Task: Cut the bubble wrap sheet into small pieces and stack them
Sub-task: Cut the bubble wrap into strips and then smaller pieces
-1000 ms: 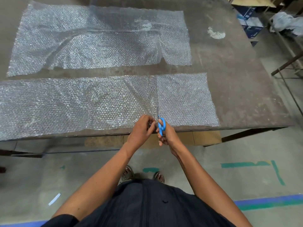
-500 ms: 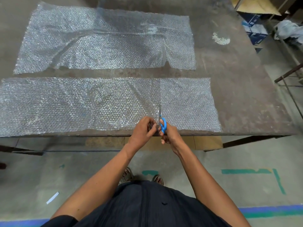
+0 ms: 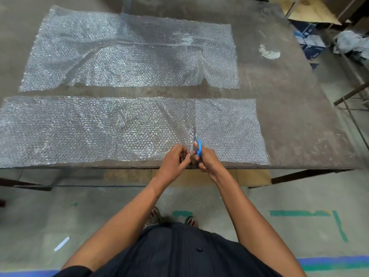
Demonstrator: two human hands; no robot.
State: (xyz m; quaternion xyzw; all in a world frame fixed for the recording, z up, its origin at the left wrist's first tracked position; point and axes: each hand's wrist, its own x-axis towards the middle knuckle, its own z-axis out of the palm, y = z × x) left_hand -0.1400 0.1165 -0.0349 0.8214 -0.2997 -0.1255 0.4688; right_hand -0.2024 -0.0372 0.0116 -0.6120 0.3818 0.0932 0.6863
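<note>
A long near strip of bubble wrap (image 3: 79, 128) lies along the front edge of the dark table (image 3: 289, 116). A second, wider bubble wrap sheet (image 3: 129, 52) lies behind it. My right hand (image 3: 207, 159) grips blue-handled scissors (image 3: 197, 145), whose blades point away from me into the near strip along a crease. My left hand (image 3: 174, 160) pinches the strip's front edge just left of the blades. To the right of the scissors, the strip's right end (image 3: 229, 128) lies flat.
A white round patch (image 3: 269, 51) marks the table's far right. Boxes (image 3: 309, 41) and a pale bundle (image 3: 351, 43) sit on the floor to the right. Cardboard (image 3: 253, 175) shows under the table. Green and blue tape lines cross the floor near my feet.
The scissors have advanced a little further into the near strip, away from me. Both hands followed, staying at the front edge.
</note>
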